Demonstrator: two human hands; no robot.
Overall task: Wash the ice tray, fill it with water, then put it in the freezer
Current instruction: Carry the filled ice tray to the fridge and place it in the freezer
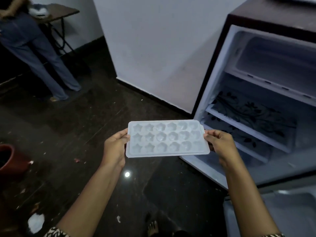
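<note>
A pale translucent ice tray (166, 139) with star- and flower-shaped cells is held level over the dark floor, in front of an open fridge. My left hand (114, 145) grips its left short edge. My right hand (220, 144) grips its right short edge. The freezer compartment (277, 60) lies open at the upper right, white inside, with nothing visible in it. Whether the cells hold water is hard to tell.
The fridge (248, 117) stands at right with patterned glass shelves; its open door (273, 211) reaches the lower right. A white wall (153, 48) rises behind. Another person (30, 48) stands at far left by a small table (59, 12). A red pot (8, 159) sits at left.
</note>
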